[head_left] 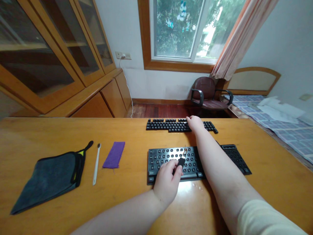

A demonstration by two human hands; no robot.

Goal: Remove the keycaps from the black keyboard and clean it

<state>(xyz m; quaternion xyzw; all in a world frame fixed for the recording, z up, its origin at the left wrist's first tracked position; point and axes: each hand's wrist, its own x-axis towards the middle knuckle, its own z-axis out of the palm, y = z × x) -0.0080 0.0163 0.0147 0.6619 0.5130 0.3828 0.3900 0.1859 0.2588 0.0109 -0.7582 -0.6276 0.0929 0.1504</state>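
Note:
A black keyboard lies on the desk in front of me, most of its keycaps off and the switches bare. In my left hand is a keycap puller with a black handle, its wire prongs pointing away over the bare switches. Beyond the keyboard, loose black keycaps lie in rows laid out like a keyboard. My right hand reaches across to these rows, closed at their far edge; anything in its fingers is hidden. My right forearm covers part of the keyboard.
On the wooden desk, to the left, lie a folded grey cloth, a white toothbrush and a purple cloth. Past the desk stand a glass-door cabinet, an armchair and a bed.

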